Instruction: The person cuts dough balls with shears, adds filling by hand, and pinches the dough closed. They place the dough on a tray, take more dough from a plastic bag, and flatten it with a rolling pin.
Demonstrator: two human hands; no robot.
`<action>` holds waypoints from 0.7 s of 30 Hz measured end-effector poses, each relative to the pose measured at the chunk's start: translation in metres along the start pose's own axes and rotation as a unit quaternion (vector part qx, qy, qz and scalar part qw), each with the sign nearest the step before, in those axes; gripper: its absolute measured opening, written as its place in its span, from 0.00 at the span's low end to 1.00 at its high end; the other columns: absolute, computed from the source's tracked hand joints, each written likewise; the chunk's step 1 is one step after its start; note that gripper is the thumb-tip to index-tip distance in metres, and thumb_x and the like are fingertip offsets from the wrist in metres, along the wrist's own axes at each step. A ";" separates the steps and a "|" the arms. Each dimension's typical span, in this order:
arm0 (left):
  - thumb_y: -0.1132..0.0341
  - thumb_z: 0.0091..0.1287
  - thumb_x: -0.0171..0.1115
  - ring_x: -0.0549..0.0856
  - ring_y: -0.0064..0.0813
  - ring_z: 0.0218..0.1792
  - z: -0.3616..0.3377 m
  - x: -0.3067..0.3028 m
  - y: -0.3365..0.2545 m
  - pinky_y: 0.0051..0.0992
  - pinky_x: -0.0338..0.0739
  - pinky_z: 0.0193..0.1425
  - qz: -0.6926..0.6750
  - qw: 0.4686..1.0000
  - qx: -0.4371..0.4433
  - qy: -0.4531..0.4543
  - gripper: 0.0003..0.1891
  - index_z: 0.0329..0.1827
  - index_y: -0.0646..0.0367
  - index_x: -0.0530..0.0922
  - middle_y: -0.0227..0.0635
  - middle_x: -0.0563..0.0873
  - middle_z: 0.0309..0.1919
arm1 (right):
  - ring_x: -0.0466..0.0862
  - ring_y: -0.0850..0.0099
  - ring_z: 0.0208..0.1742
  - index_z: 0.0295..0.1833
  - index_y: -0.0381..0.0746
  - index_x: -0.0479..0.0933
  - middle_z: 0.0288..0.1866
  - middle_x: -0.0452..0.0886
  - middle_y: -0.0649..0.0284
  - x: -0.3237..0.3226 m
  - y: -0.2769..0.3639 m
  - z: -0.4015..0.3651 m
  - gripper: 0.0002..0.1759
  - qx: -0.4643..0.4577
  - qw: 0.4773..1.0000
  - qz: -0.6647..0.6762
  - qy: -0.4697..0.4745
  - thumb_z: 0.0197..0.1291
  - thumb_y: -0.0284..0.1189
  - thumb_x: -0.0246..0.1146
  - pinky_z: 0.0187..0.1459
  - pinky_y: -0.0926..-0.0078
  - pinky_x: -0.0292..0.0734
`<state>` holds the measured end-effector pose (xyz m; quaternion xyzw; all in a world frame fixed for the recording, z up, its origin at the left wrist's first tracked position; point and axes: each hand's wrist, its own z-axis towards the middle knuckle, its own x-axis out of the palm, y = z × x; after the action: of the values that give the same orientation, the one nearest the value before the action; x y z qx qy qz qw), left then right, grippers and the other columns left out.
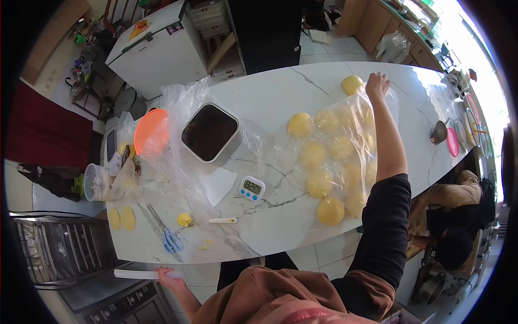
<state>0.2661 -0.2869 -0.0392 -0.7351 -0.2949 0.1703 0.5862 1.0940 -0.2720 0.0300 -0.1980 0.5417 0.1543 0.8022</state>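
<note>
At the far right part of the marble table, my right hand (377, 86) pinches the edge of a clear plastic sheet (353, 116). The sheet lies over several round yellow dough balls (319, 183). One dough ball (352, 85) sits uncovered just left of that hand. Low on the left, beside the table's front edge, my left hand (170, 276) is closed around one end of a white rod (137, 274) that looks like a rolling pin.
Left of centre stand a metal pan (210, 133) with dark contents, an orange bowl (151, 131) and crumpled plastic. A timer (252, 188), blue-handled scissors (171, 241), a small yellow lump (185, 219) and flat dough ovals (127, 218) lie nearer. Another person (456, 237) crouches at right.
</note>
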 end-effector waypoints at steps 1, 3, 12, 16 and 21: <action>0.72 0.50 0.52 0.67 0.18 0.19 -0.002 0.000 0.001 0.19 0.63 0.24 -0.005 1.000 -0.001 -0.001 0.07 0.31 0.56 0.65 0.25 0.66 0.19 | 0.71 0.63 0.53 0.38 0.44 0.79 0.47 0.77 0.61 0.014 0.003 0.005 0.11 -0.052 0.998 0.000 -0.030 0.51 0.26 0.54 0.48 0.57 0.64; 0.72 0.49 0.52 0.67 0.17 0.19 -0.003 -0.003 0.001 0.19 0.63 0.24 -0.015 1.000 -0.001 0.000 0.07 0.30 0.55 0.65 0.25 0.66 0.19 | 0.66 0.56 0.58 0.52 0.46 0.71 0.57 0.67 0.55 0.034 0.012 0.016 0.24 -0.126 0.987 0.093 0.041 0.44 0.31 0.60 0.53 0.54 0.64; 0.73 0.46 0.50 0.64 0.17 0.17 0.002 -0.019 -0.011 0.16 0.61 0.22 -0.056 0.998 0.015 -0.032 0.07 0.28 0.54 0.65 0.24 0.63 0.15 | 0.69 0.53 0.55 0.56 0.59 0.66 0.56 0.65 0.58 0.038 0.035 0.011 0.40 -0.088 0.968 0.083 0.220 0.29 0.29 0.69 0.53 0.51 0.66; 0.72 0.46 0.49 0.63 0.18 0.15 0.003 -0.012 -0.019 0.18 0.60 0.20 -0.082 0.992 0.004 -0.091 0.06 0.20 0.51 0.61 0.24 0.62 0.14 | 0.73 0.61 0.51 0.51 0.55 0.71 0.48 0.72 0.62 0.040 0.037 0.023 0.33 -0.098 0.972 0.208 0.050 0.31 0.30 0.68 0.48 0.54 0.71; 0.73 0.46 0.51 0.62 0.18 0.18 0.033 -0.035 -0.018 0.19 0.60 0.23 -0.141 0.986 0.017 -0.082 0.06 0.23 0.54 0.62 0.23 0.61 0.17 | 0.72 0.60 0.53 0.50 0.44 0.72 0.48 0.72 0.61 -0.051 0.066 0.001 0.21 0.018 0.597 0.801 0.049 0.47 0.31 0.63 0.53 0.56 0.69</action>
<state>0.2156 -0.2816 -0.0332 -0.6598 -0.4397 0.1506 0.5905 1.0451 -0.2154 0.0674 0.3222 0.5236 0.7152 0.3324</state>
